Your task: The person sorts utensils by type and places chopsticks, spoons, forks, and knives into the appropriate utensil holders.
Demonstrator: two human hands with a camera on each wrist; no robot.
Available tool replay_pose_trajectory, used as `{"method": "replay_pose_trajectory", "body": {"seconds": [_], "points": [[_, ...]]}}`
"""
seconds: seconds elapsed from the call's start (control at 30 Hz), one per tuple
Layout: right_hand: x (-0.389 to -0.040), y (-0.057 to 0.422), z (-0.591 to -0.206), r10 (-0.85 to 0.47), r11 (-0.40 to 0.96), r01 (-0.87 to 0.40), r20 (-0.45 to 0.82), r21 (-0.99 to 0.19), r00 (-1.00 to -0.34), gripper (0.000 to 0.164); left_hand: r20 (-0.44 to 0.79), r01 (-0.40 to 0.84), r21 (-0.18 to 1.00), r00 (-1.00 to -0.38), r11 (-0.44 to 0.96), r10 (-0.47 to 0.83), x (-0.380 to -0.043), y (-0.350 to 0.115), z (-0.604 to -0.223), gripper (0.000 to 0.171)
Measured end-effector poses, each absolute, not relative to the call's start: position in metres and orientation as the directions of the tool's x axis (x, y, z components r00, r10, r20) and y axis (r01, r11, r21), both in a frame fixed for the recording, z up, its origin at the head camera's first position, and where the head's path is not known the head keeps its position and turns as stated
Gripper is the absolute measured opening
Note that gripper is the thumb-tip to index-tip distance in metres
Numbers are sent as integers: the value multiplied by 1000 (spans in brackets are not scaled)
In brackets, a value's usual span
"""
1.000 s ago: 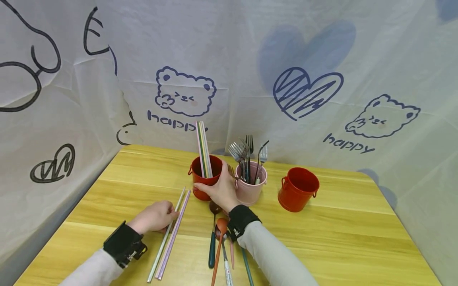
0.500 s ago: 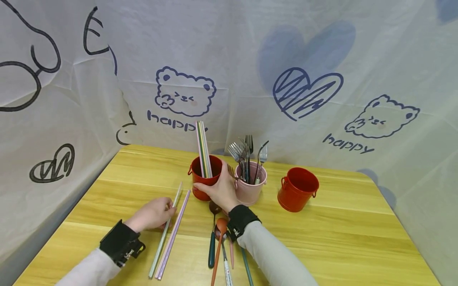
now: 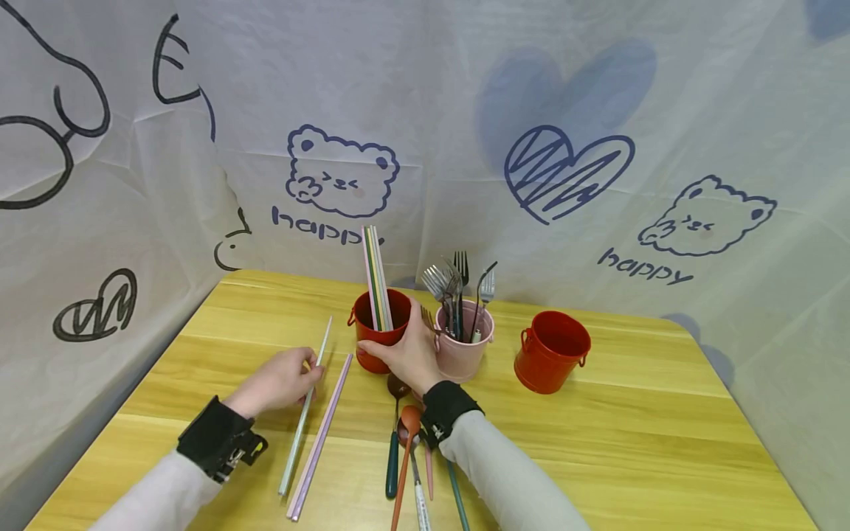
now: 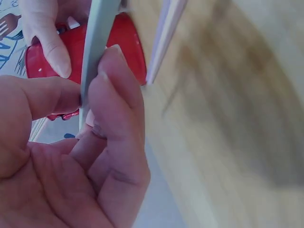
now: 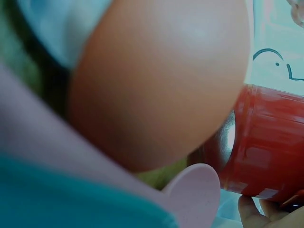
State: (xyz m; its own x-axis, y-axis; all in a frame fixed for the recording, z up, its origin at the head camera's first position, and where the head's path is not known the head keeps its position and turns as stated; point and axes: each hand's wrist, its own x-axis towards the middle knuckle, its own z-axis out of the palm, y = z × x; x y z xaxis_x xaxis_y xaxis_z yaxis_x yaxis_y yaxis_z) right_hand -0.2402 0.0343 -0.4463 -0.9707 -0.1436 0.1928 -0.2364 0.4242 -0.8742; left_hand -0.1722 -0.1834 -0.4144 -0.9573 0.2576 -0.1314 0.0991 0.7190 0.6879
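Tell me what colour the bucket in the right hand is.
Red; the bucket shows best in the head view.

"What's right of your round red metal bucket (image 3: pixel 364 331) of slim multicoloured chopsticks (image 3: pixel 376 279)?"

"Your round pink bucket (image 3: pixel 460 361) of silver and dark forks (image 3: pixel 435 281) (another round red bucket (image 3: pixel 546 372) farther right); long-handled spoons (image 3: pixel 411 420) lie nearer you."

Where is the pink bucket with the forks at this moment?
In the head view, the pink bucket stands right of and below the picture's middle, between the red bucket gripped by the right hand and, farther right, the other red bucket.
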Motion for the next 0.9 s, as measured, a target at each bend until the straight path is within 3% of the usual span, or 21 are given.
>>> {"method": "replay_pose_trajectory", "body": {"seconds": [0.6, 0.9], "points": [[-239, 35, -447, -153, 412, -245, 198, -878, -968, 93, 24, 189, 659, -973, 727, 231, -204, -184, -360, 20], [-239, 35, -447, -158, 416, -255, 206, -873, -966, 93, 247, 281, 695, -958, 662, 147, -214, -175, -328, 22]]}}
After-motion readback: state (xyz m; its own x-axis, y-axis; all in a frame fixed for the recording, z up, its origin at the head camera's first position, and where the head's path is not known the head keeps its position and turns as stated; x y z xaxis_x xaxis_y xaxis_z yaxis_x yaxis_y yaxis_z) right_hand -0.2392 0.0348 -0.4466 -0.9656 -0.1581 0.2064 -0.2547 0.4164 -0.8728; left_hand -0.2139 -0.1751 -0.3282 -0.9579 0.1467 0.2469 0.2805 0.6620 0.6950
